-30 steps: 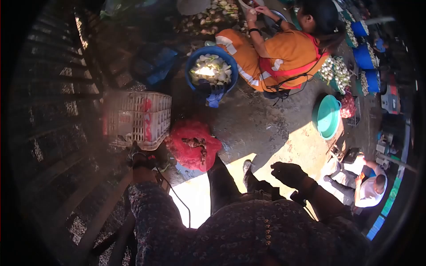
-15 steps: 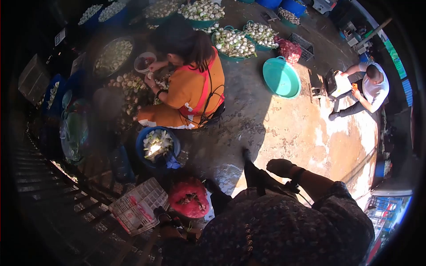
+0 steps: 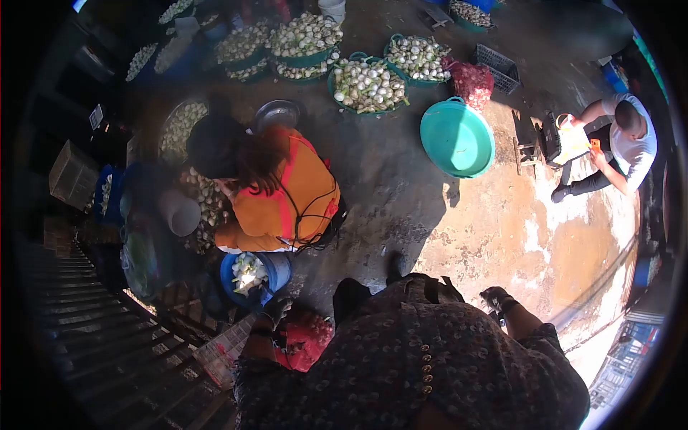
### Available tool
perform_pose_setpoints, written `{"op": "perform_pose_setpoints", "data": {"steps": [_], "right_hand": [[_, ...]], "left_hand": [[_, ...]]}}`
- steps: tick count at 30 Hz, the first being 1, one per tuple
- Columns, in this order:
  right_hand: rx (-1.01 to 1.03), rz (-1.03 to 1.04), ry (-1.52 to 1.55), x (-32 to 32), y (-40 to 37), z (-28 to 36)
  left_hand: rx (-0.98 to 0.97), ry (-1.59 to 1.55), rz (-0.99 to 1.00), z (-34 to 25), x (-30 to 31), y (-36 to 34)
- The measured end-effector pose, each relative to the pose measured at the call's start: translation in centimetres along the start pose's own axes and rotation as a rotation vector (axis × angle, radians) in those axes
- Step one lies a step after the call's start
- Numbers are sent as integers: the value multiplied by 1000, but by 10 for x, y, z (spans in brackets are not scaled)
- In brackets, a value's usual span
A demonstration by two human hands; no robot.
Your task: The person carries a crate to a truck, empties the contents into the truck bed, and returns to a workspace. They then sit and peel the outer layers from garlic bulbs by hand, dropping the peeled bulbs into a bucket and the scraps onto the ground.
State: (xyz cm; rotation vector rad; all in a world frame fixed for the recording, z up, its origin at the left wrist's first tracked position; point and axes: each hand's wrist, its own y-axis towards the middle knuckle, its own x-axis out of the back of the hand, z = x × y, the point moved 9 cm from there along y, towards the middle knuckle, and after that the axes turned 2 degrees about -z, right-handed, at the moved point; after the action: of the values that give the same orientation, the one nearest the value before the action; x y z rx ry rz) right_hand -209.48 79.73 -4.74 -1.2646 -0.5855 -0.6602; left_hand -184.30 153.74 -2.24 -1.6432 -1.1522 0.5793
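My left hand (image 3: 276, 309), in a dark glove, hangs between the blue tub and the red mesh bag. Its fingers look apart, with nothing seen in them. Pale bulbs (image 3: 249, 272) with bits of green fill part of the blue tub (image 3: 279, 268). Below that hand lies the red mesh bag (image 3: 309, 342), partly hidden by my arm and body. On the other side, my right hand (image 3: 497, 298), also gloved, is held out over the sunlit floor. Its fingers are loosely bent, and no object shows in them.
A person in orange (image 3: 276, 193) sits bent over a heap of bulbs (image 3: 210, 204). Behind them stand several full tubs (image 3: 365, 86) and a turquoise basin (image 3: 456, 136). At right sits a person in white (image 3: 634, 140). A pale crate (image 3: 218, 351) lies lower left.
My body has turned and straightened. My left hand has moved up from the crate towards the blue tub; my right hand has swung outwards. The person in orange leans further forward.
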Motion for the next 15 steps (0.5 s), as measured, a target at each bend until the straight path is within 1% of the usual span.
{"op": "perform_pose_setpoints", "data": {"steps": [1, 2, 4, 5, 7, 9, 10, 11, 12, 13, 14, 15], "right_hand": [[29, -49, 44, 28, 14, -14], [73, -164, 114, 68, 35, -26], [221, -462, 209, 146, 74, -48], [-50, -303, 576, 178, 104, -66], [-422, -148, 1202, 228, 154, -78], [-403, -216, 1239, 311, 201, -62], [-408, -247, 1272, 331, 217, -56], [-344, -261, 1245, 352, 239, -54], [-345, -284, 1242, 377, 259, -52], [-364, -278, 1224, 396, 263, -45], [-391, -287, 1306, 408, 262, -41], [-444, -249, 1325, 410, 264, -42]], "left_hand": [[-52, 177, 32, -17, -3, -3], [-104, 353, 63, -35, -6, -7], [-209, 695, 113, -68, -11, -10], [-228, 783, 142, -75, -15, -12], [-220, 821, 179, -89, -19, -7], [-194, 783, 186, -109, -23, 13], [-185, 758, 181, -120, -25, 26], [-180, 731, 170, -136, -26, 40], [-183, 708, 160, -155, -32, 56], [-184, 688, 154, -173, -37, 68], [-182, 649, 148, -193, -40, 78], [-185, 626, 138, -213, -42, 90]]}}
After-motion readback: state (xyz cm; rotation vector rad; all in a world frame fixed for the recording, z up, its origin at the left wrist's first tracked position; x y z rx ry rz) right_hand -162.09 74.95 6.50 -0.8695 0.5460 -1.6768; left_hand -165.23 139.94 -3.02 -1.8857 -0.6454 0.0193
